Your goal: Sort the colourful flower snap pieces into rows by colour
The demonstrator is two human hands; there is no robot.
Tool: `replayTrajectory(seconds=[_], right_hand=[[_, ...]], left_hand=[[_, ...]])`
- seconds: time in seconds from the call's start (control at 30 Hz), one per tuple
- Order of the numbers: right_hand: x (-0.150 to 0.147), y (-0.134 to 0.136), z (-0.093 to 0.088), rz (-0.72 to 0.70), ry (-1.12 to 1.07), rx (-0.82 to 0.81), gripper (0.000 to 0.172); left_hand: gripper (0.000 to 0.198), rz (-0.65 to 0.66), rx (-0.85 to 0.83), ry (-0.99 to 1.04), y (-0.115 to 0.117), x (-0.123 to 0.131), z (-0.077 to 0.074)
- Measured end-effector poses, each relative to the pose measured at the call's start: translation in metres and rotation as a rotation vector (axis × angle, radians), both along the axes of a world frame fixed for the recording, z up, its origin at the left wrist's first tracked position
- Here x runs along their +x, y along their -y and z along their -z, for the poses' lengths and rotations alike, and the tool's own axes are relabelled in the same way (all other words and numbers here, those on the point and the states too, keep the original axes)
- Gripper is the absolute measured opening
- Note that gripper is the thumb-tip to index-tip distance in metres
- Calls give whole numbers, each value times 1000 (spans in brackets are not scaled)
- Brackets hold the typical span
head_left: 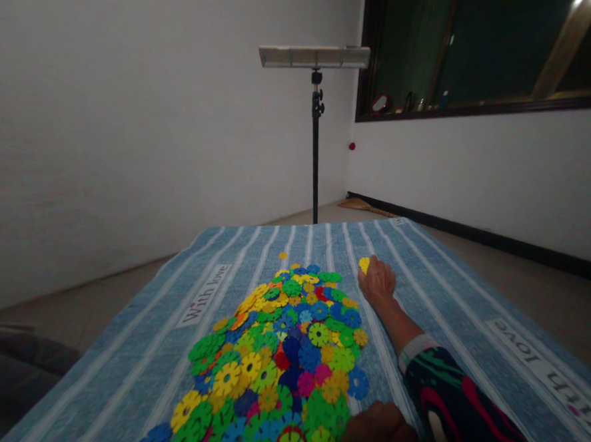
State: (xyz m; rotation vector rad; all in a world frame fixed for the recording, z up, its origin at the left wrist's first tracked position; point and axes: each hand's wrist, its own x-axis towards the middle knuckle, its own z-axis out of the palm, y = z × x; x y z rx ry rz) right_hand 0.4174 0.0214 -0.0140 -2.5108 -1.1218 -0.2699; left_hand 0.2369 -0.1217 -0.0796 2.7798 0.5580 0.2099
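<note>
A heap of notched plastic discs (288,340) in yellow, green, blue, red and pink lies on the striped cloth. Beyond its right side, my right hand (378,278) is closed with a yellow disc (363,265) between its fingertips, close to the cloth. Low in the picture, my left hand (378,436) is at the heap's near right edge. It looks dark, with its fingers curled; what they hold, if anything, is hidden.
The blue-and-white striped cloth (159,326) covers the table. One yellow-orange disc (283,255) lies apart beyond the heap. Behind the table stands a black pole (315,162) topped by a flat panel. A dark-framed window (471,51) is at the upper right.
</note>
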Motion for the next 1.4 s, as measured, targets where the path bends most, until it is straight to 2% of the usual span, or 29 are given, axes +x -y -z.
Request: replayTrajectory(seconds=[0.27, 0.4, 0.53, 0.67, 0.77, 0.87, 1.0, 1.1, 1.2, 1.4], right_hand=[[0, -1, 1, -7, 0, 16, 37], [1, 5, 2, 0, -14, 17, 52], [1, 23, 4, 8, -19, 6, 62], [-1, 47, 7, 8, -13, -16, 57], [-9, 66, 8, -11, 0, -31, 50], [-19, 84, 9, -42, 14, -44, 44], [-27, 98, 9, -66, 31, -59, 37], [-26, 95, 8, -46, 35, -62, 34], [-21, 82, 6, -26, 34, -51, 35], [-12, 55, 5, -12, 12, -23, 38]], left_hand=[[14, 14, -6, -18, -2, 0, 5], [9, 53, 15, -16, -2, 1, 6], [8, 82, 43, 14, -4, -4, 2], [4, 161, 198, 112, -9, -15, -4], [11, 203, 296, 153, -12, -19, -10], [16, 229, 302, 158, -13, -21, -19], [14, 193, 230, 149, -9, -25, -32], [11, 183, 181, 139, -7, -29, -39], [12, 191, 209, 117, -8, -28, -38], [19, 196, 313, 47, -16, -19, -18]])
